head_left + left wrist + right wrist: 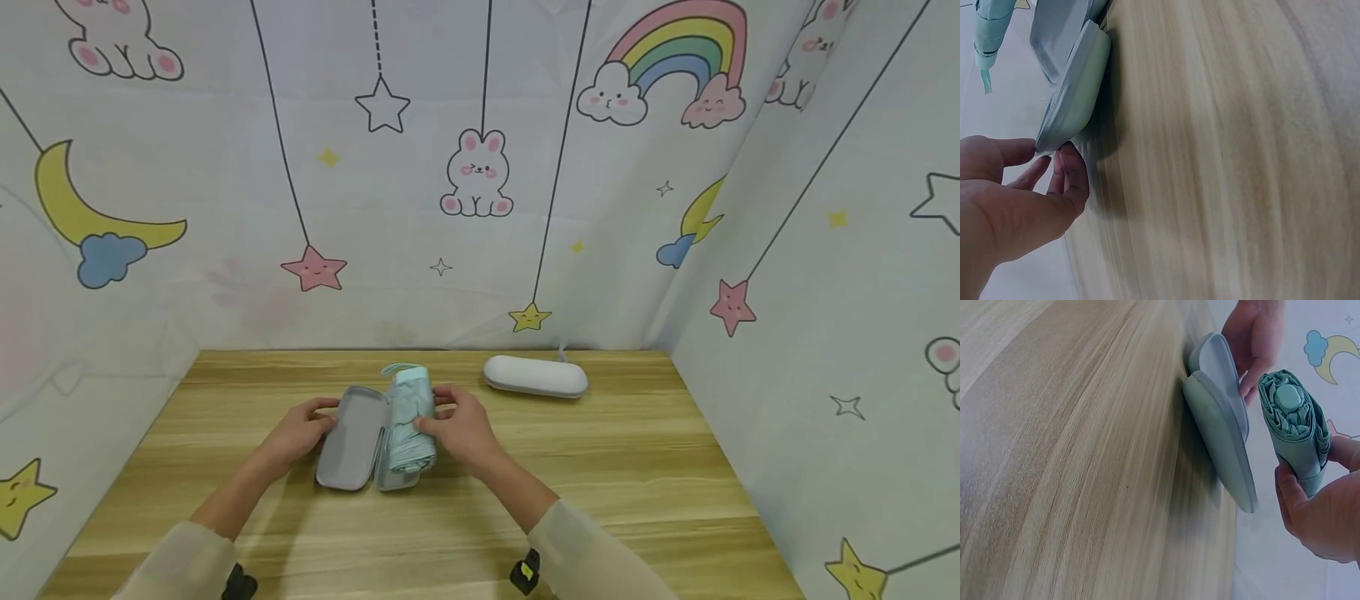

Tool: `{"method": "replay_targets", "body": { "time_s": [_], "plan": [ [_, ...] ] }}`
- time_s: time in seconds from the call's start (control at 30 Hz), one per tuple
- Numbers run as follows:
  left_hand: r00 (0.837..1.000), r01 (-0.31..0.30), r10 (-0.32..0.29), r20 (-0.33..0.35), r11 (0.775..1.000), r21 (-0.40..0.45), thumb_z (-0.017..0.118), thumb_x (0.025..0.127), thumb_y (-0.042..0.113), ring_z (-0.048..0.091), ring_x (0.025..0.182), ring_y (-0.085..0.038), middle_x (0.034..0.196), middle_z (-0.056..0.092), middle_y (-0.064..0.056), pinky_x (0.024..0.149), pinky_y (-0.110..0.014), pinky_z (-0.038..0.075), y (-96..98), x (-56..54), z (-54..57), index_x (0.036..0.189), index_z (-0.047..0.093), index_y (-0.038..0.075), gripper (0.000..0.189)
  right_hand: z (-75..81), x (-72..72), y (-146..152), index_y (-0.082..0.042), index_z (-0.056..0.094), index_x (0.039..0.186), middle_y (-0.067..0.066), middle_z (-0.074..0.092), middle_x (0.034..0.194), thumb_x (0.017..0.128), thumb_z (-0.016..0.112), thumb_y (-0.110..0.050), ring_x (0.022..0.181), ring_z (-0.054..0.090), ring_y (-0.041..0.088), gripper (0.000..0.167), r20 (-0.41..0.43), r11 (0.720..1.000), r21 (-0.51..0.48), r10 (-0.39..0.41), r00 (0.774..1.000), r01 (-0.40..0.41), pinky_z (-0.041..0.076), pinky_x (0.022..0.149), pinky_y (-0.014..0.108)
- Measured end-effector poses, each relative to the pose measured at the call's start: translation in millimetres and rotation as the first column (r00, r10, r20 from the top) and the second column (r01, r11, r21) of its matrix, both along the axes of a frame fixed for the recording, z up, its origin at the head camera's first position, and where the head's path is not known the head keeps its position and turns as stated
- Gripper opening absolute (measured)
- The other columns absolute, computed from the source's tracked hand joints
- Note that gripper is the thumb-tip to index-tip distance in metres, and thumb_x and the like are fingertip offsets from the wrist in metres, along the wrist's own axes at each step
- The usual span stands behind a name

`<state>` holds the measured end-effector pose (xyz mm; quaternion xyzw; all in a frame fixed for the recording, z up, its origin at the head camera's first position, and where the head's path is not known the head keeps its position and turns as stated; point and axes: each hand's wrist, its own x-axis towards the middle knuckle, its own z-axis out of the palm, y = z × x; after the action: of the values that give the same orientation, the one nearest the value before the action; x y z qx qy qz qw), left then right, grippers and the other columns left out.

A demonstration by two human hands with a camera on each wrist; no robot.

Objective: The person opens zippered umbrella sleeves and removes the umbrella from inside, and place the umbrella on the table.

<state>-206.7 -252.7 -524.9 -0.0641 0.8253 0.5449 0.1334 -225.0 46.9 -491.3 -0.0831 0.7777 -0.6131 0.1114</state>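
A mint-green folded umbrella [412, 421] with a wrist loop is gripped between the thumb and fingers of my right hand [467, 425]. In the right wrist view the umbrella [1295, 422] hangs apart from the case, its bundled fabric end towards the camera. Below it an open hinged case [349, 442] lies on the table, grey inside and pale green outside. My left hand [298, 432] pinches the case's left half at its outer edge; the left wrist view shows thumb and fingers on that rim. From the head view, the umbrella hides most of the case's right half.
A closed white oblong case [536, 377] stands near the back of the wooden table [600, 492]. Behind and to the right hang white cloth walls [420, 208] printed with cartoons. Black wrist cameras [525, 572] are strapped by the sleeves.
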Motion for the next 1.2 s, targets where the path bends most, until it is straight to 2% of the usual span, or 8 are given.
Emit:
{"method": "replay_targets", "body": {
  "time_s": [0.33,0.63,1.0,1.2],
  "plan": [
    [0.999,0.028,-0.029,-0.028,0.999,-0.047,0.047,0.110,0.009,0.064,0.110,-0.033,0.132,0.059,-0.034,0.081,-0.036,0.056,-2.6,-2.1,2.4,0.156,0.037,-0.011,0.051,2.3,-1.2,8.8,-0.004,0.064,0.137,0.009,0.067,0.126,0.088,0.087,-0.010,0.104,0.067,0.023,0.055,0.020,1.000,-0.027,-0.014,1.000,0.015,0.059,0.087,0.037],
    [0.999,0.029,-0.030,-0.033,0.999,-0.035,0.045,0.111,0.008,0.064,0.111,-0.035,0.131,0.059,-0.035,0.081,-0.037,0.056,-1.6,-1.6,3.7,0.156,0.036,-0.012,0.050,-3.5,-2.5,14.4,-0.005,0.064,0.137,0.009,0.066,0.126,0.088,0.087,-0.010,0.102,0.067,0.023,0.055,0.025,0.999,-0.023,-0.026,0.999,0.027,0.059,0.086,0.036],
    [1.000,0.008,-0.009,-0.022,1.000,-0.017,0.045,0.111,0.007,0.063,0.110,-0.034,0.132,0.058,-0.035,0.082,-0.038,0.056,-1.9,-2.1,2.2,0.156,0.036,-0.012,0.049,-14.6,-3.4,23.8,-0.001,0.064,0.134,0.016,0.066,0.126,0.087,0.086,-0.006,0.103,0.068,0.028,0.052,0.005,0.999,-0.036,-0.041,0.999,0.041,0.059,0.084,0.037],
    [1.000,0.018,-0.018,-0.023,1.000,-0.022,0.044,0.112,0.008,0.063,0.112,-0.036,0.133,0.058,-0.035,0.083,-0.039,0.056,-3.3,-1.8,1.4,0.157,0.035,-0.011,0.050,-16.6,-2.7,29.4,0.000,0.064,0.135,0.015,0.067,0.125,0.087,0.086,-0.006,0.104,0.068,0.030,0.053,-0.002,0.999,-0.030,-0.045,0.999,0.045,0.059,0.086,0.039]
  ]
}}
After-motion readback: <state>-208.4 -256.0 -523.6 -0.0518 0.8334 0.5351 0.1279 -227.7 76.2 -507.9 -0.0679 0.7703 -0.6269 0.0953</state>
